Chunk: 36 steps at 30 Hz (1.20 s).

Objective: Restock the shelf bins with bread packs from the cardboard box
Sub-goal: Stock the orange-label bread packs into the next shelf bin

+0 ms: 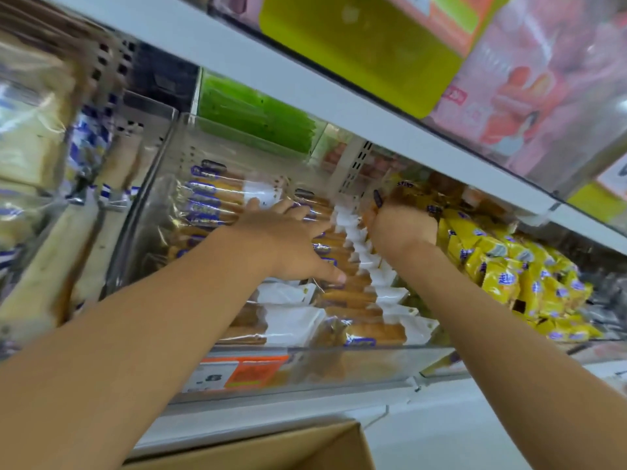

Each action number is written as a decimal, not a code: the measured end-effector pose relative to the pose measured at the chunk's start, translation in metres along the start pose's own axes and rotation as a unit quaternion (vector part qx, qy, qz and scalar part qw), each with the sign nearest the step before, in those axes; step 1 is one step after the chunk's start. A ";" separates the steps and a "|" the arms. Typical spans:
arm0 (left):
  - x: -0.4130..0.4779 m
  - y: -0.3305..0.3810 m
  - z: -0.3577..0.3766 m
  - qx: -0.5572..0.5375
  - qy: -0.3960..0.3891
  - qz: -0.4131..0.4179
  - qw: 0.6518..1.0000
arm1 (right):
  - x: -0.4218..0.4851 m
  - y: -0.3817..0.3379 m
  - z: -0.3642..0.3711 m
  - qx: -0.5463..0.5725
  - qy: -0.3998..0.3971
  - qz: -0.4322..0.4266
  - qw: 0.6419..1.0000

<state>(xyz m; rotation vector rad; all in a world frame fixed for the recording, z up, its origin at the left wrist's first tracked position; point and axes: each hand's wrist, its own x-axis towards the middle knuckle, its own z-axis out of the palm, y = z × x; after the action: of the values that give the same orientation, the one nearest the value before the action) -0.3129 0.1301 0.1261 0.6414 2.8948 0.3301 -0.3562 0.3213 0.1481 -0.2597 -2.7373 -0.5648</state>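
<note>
Rows of bread packs [353, 300] fill the clear bin [339, 351]. Our left hand [291, 239] rests on them, fingers [288, 208] spread apart. Our right hand [402, 225] reaches toward the bin's back, its fingers hidden, so we cannot tell their state. The cardboard box [271, 449] is below the bin.

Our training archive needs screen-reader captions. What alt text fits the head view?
Two bare hands reach into a clear shelf bin of bread packs: the left hand presses flat on the packs, the right hand reaches further back, fingers hidden. Yellow packs lie beside it on the right; a cardboard box sits below.
</note>
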 end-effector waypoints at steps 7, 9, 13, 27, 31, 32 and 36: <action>-0.002 0.002 -0.001 -0.005 0.003 -0.003 1.000 | 0.000 0.001 0.013 0.099 -0.014 -0.085 0.991; -0.002 0.002 0.000 -0.004 -0.001 -0.004 1.000 | 0.002 0.003 0.021 0.160 -0.037 -0.104 0.981; 0.000 0.002 -0.001 -0.008 -0.007 -0.007 1.000 | 0.009 -0.002 0.013 0.224 -0.169 -0.110 0.954; -0.008 0.000 -0.003 -0.053 0.021 0.006 0.998 | -0.035 0.016 -0.006 0.258 -0.234 -0.150 0.925; -0.029 -0.004 -0.011 -0.076 0.047 -0.035 0.995 | -0.078 0.012 -0.010 0.203 -0.233 -0.175 0.935; -0.037 -0.006 -0.011 -0.076 0.036 -0.054 0.995 | -0.080 0.009 -0.010 0.197 -0.221 -0.173 0.939; -0.076 -0.007 -0.002 -0.065 0.048 -0.077 0.994 | -0.078 0.006 -0.011 0.181 -0.186 -0.176 0.950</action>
<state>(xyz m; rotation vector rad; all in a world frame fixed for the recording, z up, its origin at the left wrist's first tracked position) -0.2483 0.0908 0.1341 0.3879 2.9589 0.5361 -0.2788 0.3132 0.1321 0.2439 -3.2090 -0.0870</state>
